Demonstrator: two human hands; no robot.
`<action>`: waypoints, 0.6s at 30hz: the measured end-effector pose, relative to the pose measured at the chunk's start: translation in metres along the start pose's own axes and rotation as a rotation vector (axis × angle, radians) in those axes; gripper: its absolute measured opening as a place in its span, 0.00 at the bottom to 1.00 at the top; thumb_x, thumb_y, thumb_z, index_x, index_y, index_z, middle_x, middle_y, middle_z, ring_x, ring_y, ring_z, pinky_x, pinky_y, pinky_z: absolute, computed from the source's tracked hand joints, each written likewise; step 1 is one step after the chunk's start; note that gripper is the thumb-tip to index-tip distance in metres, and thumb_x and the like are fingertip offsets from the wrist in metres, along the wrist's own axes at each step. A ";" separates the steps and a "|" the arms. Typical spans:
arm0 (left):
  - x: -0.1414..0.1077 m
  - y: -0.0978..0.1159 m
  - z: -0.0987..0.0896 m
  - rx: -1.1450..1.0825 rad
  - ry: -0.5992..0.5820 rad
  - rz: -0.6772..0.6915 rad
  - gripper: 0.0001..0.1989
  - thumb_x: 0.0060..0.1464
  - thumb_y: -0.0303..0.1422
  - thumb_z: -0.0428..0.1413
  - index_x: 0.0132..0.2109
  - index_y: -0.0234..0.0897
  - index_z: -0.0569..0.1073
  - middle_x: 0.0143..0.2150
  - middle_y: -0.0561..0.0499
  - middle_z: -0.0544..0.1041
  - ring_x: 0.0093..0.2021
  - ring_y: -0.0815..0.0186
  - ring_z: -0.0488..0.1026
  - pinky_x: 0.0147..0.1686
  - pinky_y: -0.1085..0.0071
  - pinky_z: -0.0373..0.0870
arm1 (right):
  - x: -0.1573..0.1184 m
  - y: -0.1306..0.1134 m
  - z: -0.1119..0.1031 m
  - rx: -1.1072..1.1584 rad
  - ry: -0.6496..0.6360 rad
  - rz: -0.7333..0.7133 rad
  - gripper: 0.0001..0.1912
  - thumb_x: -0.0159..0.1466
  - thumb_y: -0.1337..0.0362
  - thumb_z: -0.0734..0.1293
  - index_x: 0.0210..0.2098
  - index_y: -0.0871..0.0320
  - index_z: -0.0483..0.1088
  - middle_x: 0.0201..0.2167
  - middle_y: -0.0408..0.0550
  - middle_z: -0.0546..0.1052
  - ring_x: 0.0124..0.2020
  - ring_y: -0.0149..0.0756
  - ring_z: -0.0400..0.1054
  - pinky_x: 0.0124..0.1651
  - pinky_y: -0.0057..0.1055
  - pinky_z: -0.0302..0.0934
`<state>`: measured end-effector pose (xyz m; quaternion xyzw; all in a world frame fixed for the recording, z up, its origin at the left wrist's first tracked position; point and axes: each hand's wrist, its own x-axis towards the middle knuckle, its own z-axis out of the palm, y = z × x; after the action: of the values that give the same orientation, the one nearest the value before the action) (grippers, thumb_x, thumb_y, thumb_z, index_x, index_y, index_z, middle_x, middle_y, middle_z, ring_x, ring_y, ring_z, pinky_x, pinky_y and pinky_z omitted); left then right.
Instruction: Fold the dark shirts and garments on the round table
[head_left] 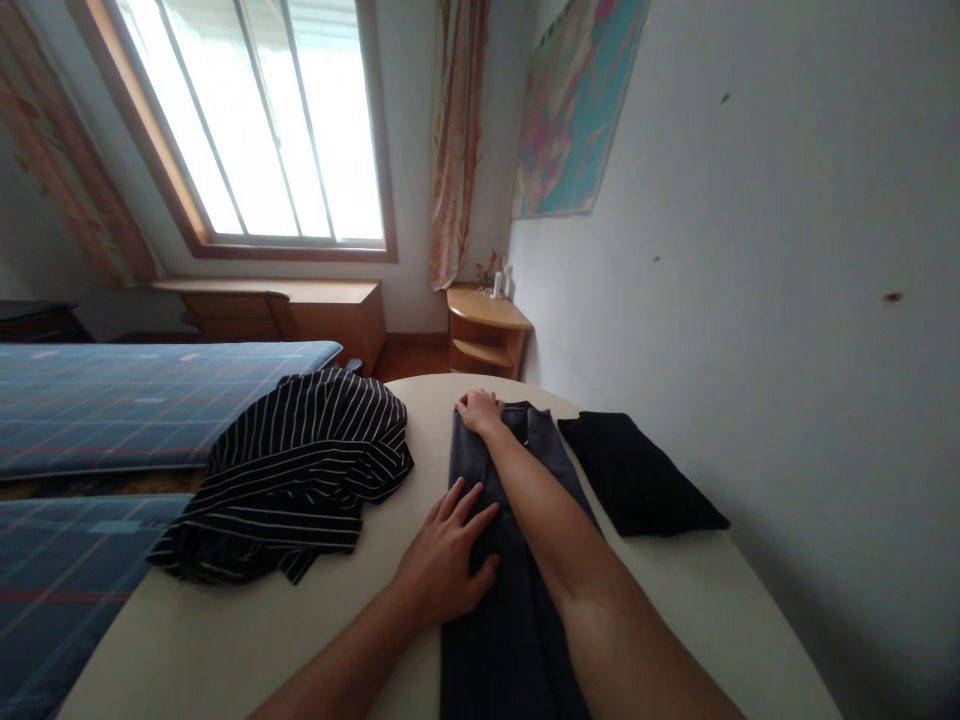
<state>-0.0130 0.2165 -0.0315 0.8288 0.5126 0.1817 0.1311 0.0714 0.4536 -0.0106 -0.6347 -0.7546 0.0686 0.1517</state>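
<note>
A pair of dark grey trousers [491, 570] lies lengthwise down the middle of the round table, its waist end farthest from me. My left hand [454, 560] rests palm down along the left side of the trousers, fingers spread and pressing on the cloth. Reaching past it, my right hand [480, 408] is at the far left corner of the waist, its fingers bent around the cloth edge. My right forearm crosses over the trousers and hides part of them.
The cream table [409, 620] also bears a rumpled black shirt with white stripes [300, 470] on the left and a folded black garment [641, 475] on the right. A bed with a blue checked cover [150, 405] adjoins at left; a wall [787, 330] stands close at right.
</note>
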 end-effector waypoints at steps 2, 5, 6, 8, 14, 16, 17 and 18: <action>0.000 -0.001 0.001 0.003 0.000 0.004 0.33 0.55 0.39 0.57 0.68 0.46 0.61 0.73 0.50 0.52 0.73 0.49 0.41 0.68 0.48 0.48 | -0.004 0.006 -0.004 0.021 0.024 -0.024 0.16 0.69 0.54 0.59 0.49 0.50 0.72 0.56 0.50 0.72 0.58 0.46 0.61 0.58 0.46 0.54; 0.000 -0.001 0.001 0.007 0.000 0.017 0.32 0.58 0.43 0.55 0.68 0.48 0.60 0.73 0.50 0.52 0.73 0.49 0.40 0.68 0.47 0.47 | -0.014 0.018 -0.015 0.038 0.111 -0.049 0.16 0.70 0.57 0.57 0.50 0.52 0.71 0.55 0.51 0.73 0.56 0.44 0.63 0.56 0.42 0.56; -0.001 -0.001 0.000 0.011 0.001 0.021 0.31 0.59 0.44 0.54 0.68 0.49 0.60 0.73 0.50 0.52 0.73 0.49 0.40 0.68 0.46 0.47 | -0.018 0.023 -0.019 0.031 0.124 -0.049 0.15 0.69 0.58 0.57 0.49 0.53 0.71 0.53 0.52 0.74 0.55 0.44 0.65 0.55 0.41 0.57; -0.001 0.000 -0.001 0.023 0.007 0.029 0.30 0.61 0.47 0.52 0.68 0.49 0.61 0.72 0.49 0.53 0.73 0.48 0.41 0.68 0.45 0.46 | -0.028 0.033 -0.029 -0.003 0.106 -0.040 0.14 0.69 0.60 0.58 0.47 0.54 0.72 0.48 0.52 0.77 0.51 0.43 0.69 0.53 0.40 0.57; -0.001 0.014 -0.005 0.074 0.037 0.079 0.28 0.61 0.44 0.52 0.67 0.49 0.62 0.71 0.50 0.57 0.72 0.49 0.47 0.68 0.46 0.45 | -0.061 0.060 -0.044 0.069 -0.022 -0.108 0.16 0.66 0.55 0.63 0.51 0.53 0.69 0.40 0.47 0.81 0.46 0.41 0.73 0.51 0.38 0.58; -0.002 0.021 -0.003 0.071 0.018 0.103 0.29 0.61 0.43 0.53 0.67 0.49 0.61 0.71 0.50 0.58 0.71 0.51 0.50 0.68 0.48 0.47 | -0.069 0.064 -0.042 0.133 -0.037 -0.160 0.20 0.65 0.55 0.65 0.55 0.51 0.66 0.38 0.44 0.81 0.45 0.40 0.73 0.51 0.38 0.58; -0.003 0.024 -0.002 0.070 0.007 0.109 0.29 0.61 0.43 0.52 0.68 0.49 0.61 0.71 0.50 0.58 0.71 0.51 0.51 0.68 0.49 0.48 | -0.072 0.065 -0.041 0.150 -0.047 -0.188 0.21 0.64 0.56 0.66 0.56 0.50 0.66 0.38 0.43 0.81 0.46 0.39 0.73 0.51 0.37 0.57; -0.004 0.027 0.001 0.069 -0.003 0.111 0.29 0.61 0.44 0.52 0.68 0.49 0.60 0.71 0.50 0.57 0.71 0.51 0.51 0.68 0.49 0.48 | -0.074 0.065 -0.039 0.154 -0.054 -0.215 0.20 0.63 0.57 0.67 0.55 0.49 0.67 0.39 0.42 0.81 0.46 0.39 0.73 0.51 0.37 0.57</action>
<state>0.0070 0.2013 -0.0219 0.8603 0.4717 0.1696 0.0930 0.1557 0.3893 -0.0037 -0.5347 -0.8146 0.1267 0.1859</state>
